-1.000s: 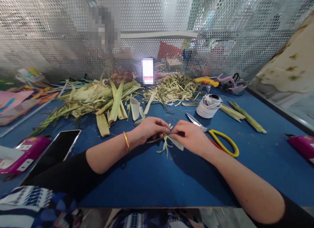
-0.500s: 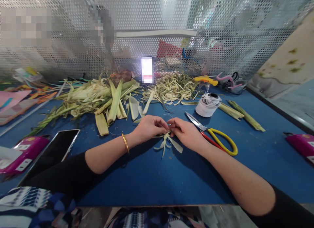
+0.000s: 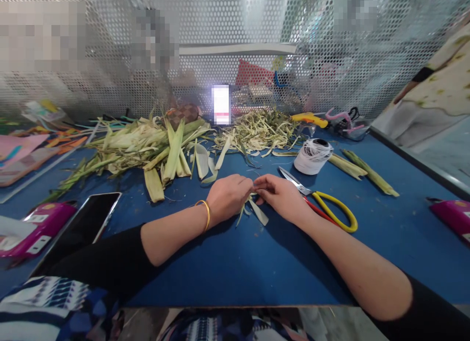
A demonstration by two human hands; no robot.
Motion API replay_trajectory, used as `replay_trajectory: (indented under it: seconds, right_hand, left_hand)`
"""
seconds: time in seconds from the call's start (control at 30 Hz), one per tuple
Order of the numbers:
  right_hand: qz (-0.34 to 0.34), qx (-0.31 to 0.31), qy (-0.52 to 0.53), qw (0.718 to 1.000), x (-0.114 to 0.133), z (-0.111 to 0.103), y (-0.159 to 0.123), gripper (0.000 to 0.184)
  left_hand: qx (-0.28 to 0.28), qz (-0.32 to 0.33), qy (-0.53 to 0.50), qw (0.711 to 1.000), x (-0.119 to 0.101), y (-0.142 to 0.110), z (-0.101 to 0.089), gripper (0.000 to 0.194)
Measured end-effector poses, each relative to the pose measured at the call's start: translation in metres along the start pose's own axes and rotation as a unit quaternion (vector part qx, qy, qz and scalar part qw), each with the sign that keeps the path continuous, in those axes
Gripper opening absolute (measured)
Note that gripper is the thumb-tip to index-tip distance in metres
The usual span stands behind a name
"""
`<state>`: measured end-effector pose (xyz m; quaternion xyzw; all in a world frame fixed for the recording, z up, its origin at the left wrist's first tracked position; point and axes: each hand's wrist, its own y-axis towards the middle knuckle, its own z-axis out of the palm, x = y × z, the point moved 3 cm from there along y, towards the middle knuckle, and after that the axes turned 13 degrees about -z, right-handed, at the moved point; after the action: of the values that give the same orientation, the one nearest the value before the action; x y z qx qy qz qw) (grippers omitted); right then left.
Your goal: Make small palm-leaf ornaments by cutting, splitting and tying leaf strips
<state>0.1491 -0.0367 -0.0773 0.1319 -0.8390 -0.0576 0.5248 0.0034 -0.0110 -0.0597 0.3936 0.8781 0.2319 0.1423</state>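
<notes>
Over the blue table my left hand (image 3: 229,196) is turned with its back up, its closed fingers on a small bundle of pale corn husk strips (image 3: 260,213). The strips fan out below the fingers towards me; the upper part of the bundle is hidden. My right hand (image 3: 281,196) pinches close beside it, its fingertips meeting those of the left. What lies between these fingertips is too small to make out. A fine thread (image 3: 258,170) shows just beyond the hands. Scissors (image 3: 332,209) with red and yellow handles lie right behind my right hand, blades half open.
A white thread spool (image 3: 312,158) stands beyond the scissors. Corn husks (image 3: 135,140) and a heap of shredded strips (image 3: 260,133) line the back. A phone (image 3: 99,211) lies left. Husk pieces (image 3: 370,172) lie right. A person in patterned cloth (image 3: 438,93) stands beyond the table's right edge.
My left hand has rolled over to the right, back up, covering more of the husk bundle. My right hand has shifted slightly and still meets it. A dark-banded arm now shows at the right.
</notes>
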Motion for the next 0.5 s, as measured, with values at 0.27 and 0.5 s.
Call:
replay_trajectory:
  seconds: [0.27,0.5]
  right_hand:
    - [-0.036,-0.006,-0.017,0.999,0.0021,0.0021,0.0011,0.016]
    - [0.006,-0.022,-0.040,0.999,0.0009,-0.0010,0.0006,0.010]
  left_hand:
    - [-0.031,0.013,-0.026,0.999,-0.0018,-0.0017,-0.0011,0.025]
    - [-0.043,-0.002,-0.057,0.997,-0.0025,-0.0017,-0.0042,0.025]
